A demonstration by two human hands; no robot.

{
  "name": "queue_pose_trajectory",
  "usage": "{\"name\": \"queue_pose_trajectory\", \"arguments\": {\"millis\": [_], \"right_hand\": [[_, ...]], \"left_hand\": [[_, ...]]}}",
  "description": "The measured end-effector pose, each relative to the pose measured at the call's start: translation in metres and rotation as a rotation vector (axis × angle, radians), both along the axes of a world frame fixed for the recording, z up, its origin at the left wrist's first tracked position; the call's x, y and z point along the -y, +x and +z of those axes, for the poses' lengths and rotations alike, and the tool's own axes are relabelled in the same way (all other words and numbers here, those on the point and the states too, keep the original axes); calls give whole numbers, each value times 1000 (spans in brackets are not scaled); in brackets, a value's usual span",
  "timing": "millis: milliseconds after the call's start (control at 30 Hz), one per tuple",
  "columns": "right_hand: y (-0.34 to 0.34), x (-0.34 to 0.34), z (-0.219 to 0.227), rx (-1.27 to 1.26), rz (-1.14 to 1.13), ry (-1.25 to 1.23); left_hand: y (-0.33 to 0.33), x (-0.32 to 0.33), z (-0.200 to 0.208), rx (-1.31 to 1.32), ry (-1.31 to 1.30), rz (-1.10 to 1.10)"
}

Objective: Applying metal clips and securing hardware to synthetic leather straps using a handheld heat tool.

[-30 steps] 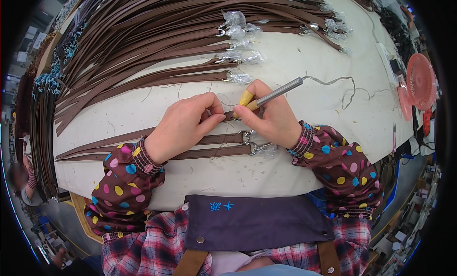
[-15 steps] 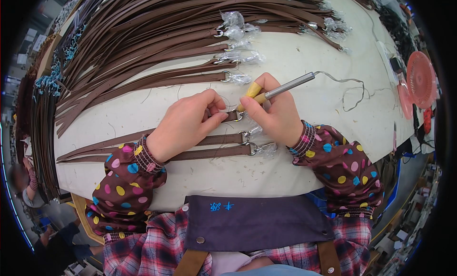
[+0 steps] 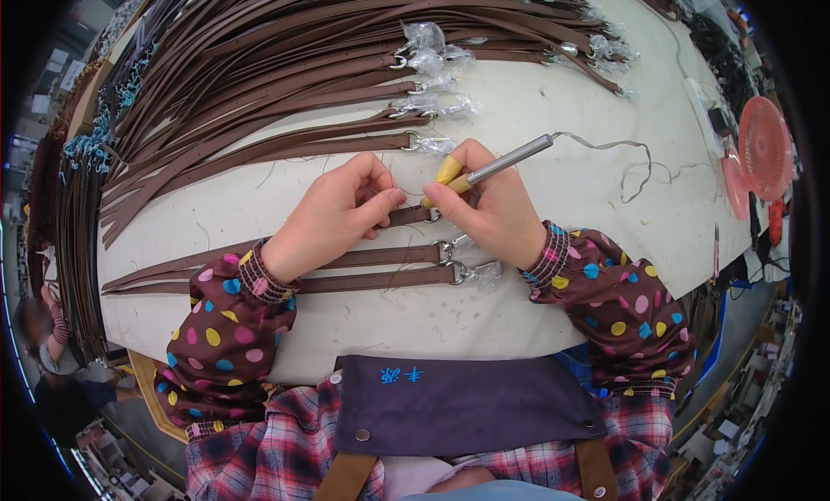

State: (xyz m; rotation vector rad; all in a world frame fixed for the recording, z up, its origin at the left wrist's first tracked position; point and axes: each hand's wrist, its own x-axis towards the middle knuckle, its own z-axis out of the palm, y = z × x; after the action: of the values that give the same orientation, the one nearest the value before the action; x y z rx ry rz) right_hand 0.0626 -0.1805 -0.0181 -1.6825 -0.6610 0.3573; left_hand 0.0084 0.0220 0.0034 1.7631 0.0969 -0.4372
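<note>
My right hand (image 3: pixel 494 209) grips a pen-shaped corded tool (image 3: pixel 510 161) with a steel barrel and a tan front part. A yellow cover sits on a fingertip of that hand. The tool's front end meets a brown strap (image 3: pixel 410 216) close to its metal ring. My left hand (image 3: pixel 333 209) is closed in a pinch just above this strap, thumb against forefinger; whatever is between them is too small to make out. Nearer to me lie two more brown straps (image 3: pixel 380 278) with metal clasps, one clasp in clear plastic wrap (image 3: pixel 486 274).
A large pile of brown straps (image 3: pixel 259 47) with plastic-wrapped clasps covers the far left of the white table (image 3: pixel 553 319). The tool's thin cord (image 3: pixel 641 174) curls off to the right. Pink plastic dishes (image 3: pixel 764 145) stand at the right edge. Another person (image 3: pixel 54 337) is at far left.
Both hands have shifted slightly away from me and to the left. The tool has moved left with my right hand, its front end now at the strap beside the ring.
</note>
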Motion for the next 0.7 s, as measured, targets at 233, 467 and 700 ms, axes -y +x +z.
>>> {"name": "queue_pose_trajectory", "arguments": {"millis": [233,467,700], "right_hand": [[1,0,0,20,0,-39],[1,0,1,26,-4,-55],[0,-1,1,42,-8,-58]], "left_hand": [[1,-1,0,-7,-36,-3],[1,0,0,0,-36,-2],[1,1,1,3,-24,-1]]}}
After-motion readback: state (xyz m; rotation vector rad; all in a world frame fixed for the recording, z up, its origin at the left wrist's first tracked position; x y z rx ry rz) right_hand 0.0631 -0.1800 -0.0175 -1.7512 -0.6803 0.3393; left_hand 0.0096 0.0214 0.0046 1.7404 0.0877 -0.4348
